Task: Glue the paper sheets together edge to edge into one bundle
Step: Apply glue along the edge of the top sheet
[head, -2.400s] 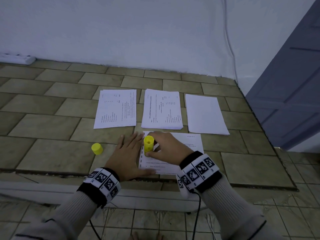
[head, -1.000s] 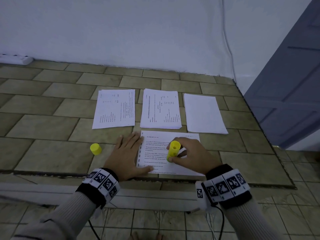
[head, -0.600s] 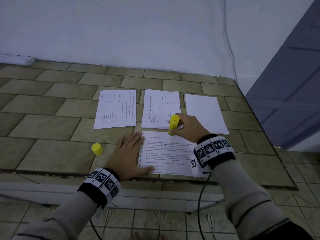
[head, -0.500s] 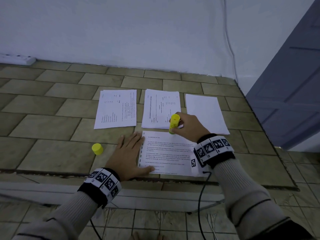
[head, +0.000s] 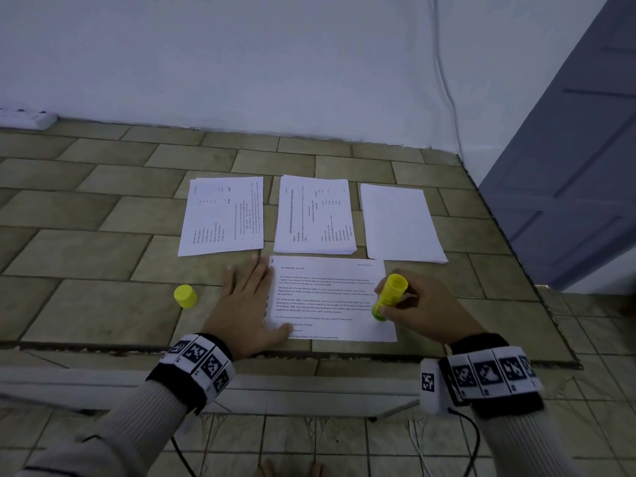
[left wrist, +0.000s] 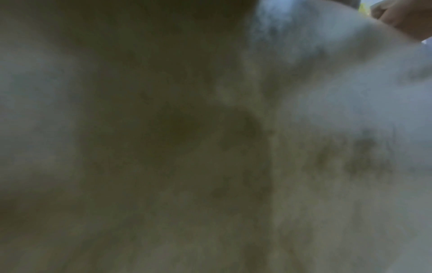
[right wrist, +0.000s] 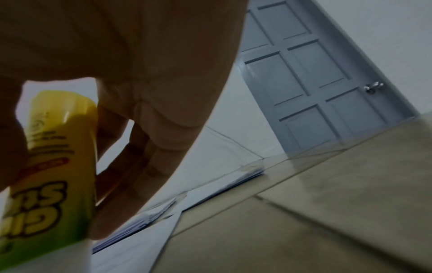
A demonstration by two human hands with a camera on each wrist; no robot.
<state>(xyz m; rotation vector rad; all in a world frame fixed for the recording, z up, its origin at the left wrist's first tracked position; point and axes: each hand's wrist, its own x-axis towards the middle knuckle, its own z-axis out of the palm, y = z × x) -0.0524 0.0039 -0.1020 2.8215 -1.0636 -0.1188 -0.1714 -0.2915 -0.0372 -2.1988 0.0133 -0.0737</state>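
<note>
Left hand (head: 246, 304) flat, pinning sheet (head: 327, 297) at 9 o'clock edge; right hand (head: 425, 309) gripping glue stick (head: 389, 297), tip on 3 o'clock edge.

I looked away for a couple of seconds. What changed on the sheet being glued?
The right hand carried the glue stick from the printed sheet's left edge, along the far edge, to its right edge. The left hand, yellow cap and three stacks stayed put.

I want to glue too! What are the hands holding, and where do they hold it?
The right hand holds the yellow glue stick around its middle. The left hand holds nothing; it presses flat on the printed sheet.
</note>
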